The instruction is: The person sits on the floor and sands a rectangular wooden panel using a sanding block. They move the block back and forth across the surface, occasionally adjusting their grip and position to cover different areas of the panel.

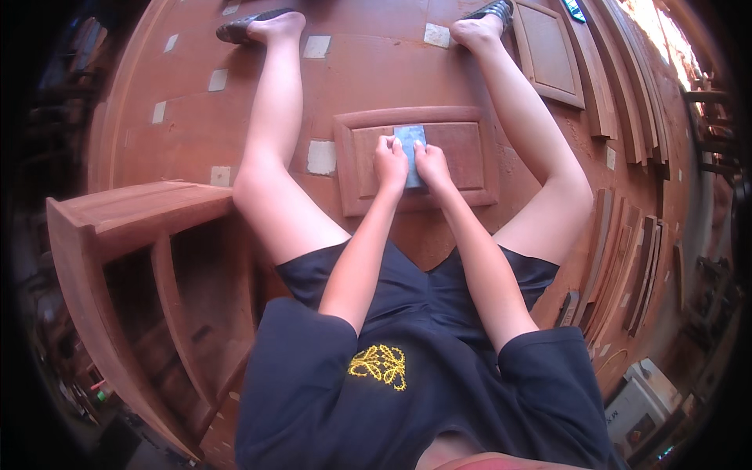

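Between my legs lies a reddish-brown wooden panel door (462,157) with a raised moulded frame. Over its middle I hold a small grey-blue rectangular sheet (410,139) that looks like sandpaper. My left hand (390,166) is closed on the sheet's left side, the thumb on top. On the opposite side my right hand (432,166) grips it the same way, with its thumb also on the upper face. The fingers beneath are hidden, and I cannot tell whether the sheet touches the panel.
A wooden cabinet frame (162,290) with open bays stands close by my left leg. Another panel door (544,51) lies beyond my right foot. Long boards (627,70) and shorter strips (615,258) line the right side. At the lower right is a white box (642,399).
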Demonstrator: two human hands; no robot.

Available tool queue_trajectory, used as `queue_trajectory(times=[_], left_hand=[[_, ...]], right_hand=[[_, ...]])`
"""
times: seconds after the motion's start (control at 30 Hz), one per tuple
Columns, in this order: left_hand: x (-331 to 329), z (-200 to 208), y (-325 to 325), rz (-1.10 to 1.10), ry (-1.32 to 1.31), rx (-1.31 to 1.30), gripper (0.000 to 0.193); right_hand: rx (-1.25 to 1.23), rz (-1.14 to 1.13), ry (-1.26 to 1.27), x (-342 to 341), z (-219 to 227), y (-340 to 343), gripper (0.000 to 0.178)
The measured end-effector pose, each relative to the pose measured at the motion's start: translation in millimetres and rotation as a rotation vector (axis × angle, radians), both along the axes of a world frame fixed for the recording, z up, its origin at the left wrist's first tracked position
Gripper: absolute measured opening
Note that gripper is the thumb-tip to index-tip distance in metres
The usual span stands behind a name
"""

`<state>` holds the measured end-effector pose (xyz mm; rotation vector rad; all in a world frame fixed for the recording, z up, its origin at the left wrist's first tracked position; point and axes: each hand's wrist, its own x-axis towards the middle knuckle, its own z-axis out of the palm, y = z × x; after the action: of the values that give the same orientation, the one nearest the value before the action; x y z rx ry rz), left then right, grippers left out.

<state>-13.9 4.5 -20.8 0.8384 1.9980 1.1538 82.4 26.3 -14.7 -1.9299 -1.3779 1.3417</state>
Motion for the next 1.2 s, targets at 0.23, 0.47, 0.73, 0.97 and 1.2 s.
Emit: queue_trajectory(times=[0.23, 0.47, 0.73, 0.97, 1.2], left_hand=[[9.4, 1.4, -26.3, 0.019, -0.017, 0.017, 0.015], [-0.9, -5.2, -19.2, 0.022, 0.006, -0.013, 0.014], [-13.3, 4.7, -9.7, 0.051, -0.018, 0.013, 0.017], [-4.9, 10.4, -42.5, 0.044, 0.155, -0.099, 0.014], [-16.0, -1.5, -28.3, 0.073, 0.074, -0.047, 0.013]], right_hand=[[0.006, -0.013, 0.011, 7.8, -6.7, -28.4, 0.043], [-0.054, 0.007, 0.081, 1.1, -8.8, -18.1, 0.045], [-0.096, 0.048, 0.139, -13.5, -4.3, -0.3, 0.045], [-0.077, 0.104, -0.016, -10.1, -4.2, -34.6, 0.045], [-0.076, 0.122, -0.029, -16.7, 12.5, -18.4, 0.046]])
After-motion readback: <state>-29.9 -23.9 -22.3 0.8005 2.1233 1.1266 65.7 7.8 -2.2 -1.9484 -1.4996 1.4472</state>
